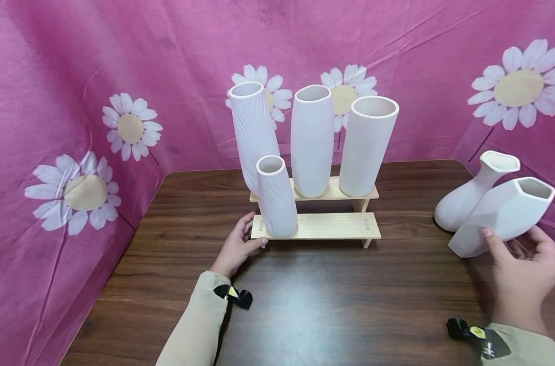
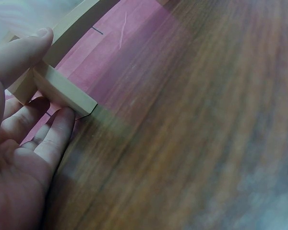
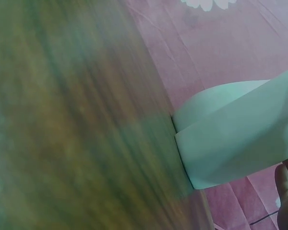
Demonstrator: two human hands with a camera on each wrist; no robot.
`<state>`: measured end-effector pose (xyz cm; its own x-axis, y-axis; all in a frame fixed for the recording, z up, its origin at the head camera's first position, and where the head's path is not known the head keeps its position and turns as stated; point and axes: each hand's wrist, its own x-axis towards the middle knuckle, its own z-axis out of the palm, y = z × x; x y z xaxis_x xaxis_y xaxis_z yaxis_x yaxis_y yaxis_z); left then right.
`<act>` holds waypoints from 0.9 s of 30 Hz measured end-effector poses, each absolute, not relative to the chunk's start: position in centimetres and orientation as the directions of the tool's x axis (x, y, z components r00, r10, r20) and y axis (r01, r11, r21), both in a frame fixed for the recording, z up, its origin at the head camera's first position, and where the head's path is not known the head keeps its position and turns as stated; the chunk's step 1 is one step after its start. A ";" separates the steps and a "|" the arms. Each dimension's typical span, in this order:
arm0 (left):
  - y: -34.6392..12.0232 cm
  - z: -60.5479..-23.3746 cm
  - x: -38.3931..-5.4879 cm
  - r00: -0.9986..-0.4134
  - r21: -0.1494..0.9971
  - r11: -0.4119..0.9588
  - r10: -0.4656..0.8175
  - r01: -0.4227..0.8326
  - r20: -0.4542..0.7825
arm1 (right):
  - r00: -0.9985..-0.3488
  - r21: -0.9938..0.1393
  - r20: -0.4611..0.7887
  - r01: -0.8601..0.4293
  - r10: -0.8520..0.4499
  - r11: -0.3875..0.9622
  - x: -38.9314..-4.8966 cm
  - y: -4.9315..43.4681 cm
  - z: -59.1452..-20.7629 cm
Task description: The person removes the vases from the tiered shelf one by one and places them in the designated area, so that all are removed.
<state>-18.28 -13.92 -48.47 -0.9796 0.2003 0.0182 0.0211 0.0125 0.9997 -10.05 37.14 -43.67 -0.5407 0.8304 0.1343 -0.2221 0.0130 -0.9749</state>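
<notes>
My left hand (image 1: 234,246) grips the left end of a light wooden two-step stand (image 1: 332,226), thumb at the front edge. In the left wrist view the fingers curl near the stand's leg (image 2: 62,91). On the lower step stands a short wavy-textured white vase (image 1: 277,201). With thumb and fingers my right hand (image 1: 526,269) holds a faceted white vase (image 1: 499,216) at the table's right side. Its base is at the tabletop in the right wrist view. Right behind it stands a round-bellied white vase (image 1: 458,203) with a flared neck, partly hidden.
The upper step bears a tall wavy vase (image 1: 254,132), a smooth vase (image 1: 312,142) and a ribbed vase (image 1: 368,147), all white. Beneath everything is a dark wooden table (image 1: 323,305). A pink cloth (image 1: 190,61) with daisies hangs behind and at both sides.
</notes>
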 end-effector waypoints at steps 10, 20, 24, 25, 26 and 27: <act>-13.9 -48.5 -18.3 -0.980 1.000 0.008 0.198 0.022 0.020 | -0.508 -0.931 0.175 -0.364 0.844 -0.026 -10.0 36.9 -43.6; -13.8 -48.4 -18.4 -0.977 0.999 0.015 0.209 0.042 0.038 | -0.381 -0.810 0.174 -0.579 0.908 -0.088 -9.7 35.8 -42.1; -13.9 -48.5 -18.3 -0.978 0.999 0.015 0.207 0.032 0.028 | -0.357 -0.773 0.139 -0.622 0.924 -0.125 -9.4 35.1 -41.2; -14.0 -48.5 -18.3 -0.978 0.999 0.016 0.206 0.028 0.024 | -0.352 -0.777 0.142 -0.619 0.925 -0.117 -9.3 35.0 -41.0; -14.0 -48.5 -18.3 -0.978 1.000 0.014 0.206 0.024 0.021 | -0.349 -0.782 0.144 -0.614 0.926 -0.110 -9.2 34.9 -40.8; -14.0 -48.5 -18.2 -0.978 1.000 0.015 0.207 0.022 0.019 | -0.349 -0.794 0.150 -0.600 0.925 -0.097 -9.1 34.9 -40.7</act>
<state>-18.25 -13.95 -48.55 -0.9782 0.2066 0.0188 0.0223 0.0145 0.9996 -9.08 34.85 -40.69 -0.3485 0.9252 0.1499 -0.6001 -0.0974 -0.7939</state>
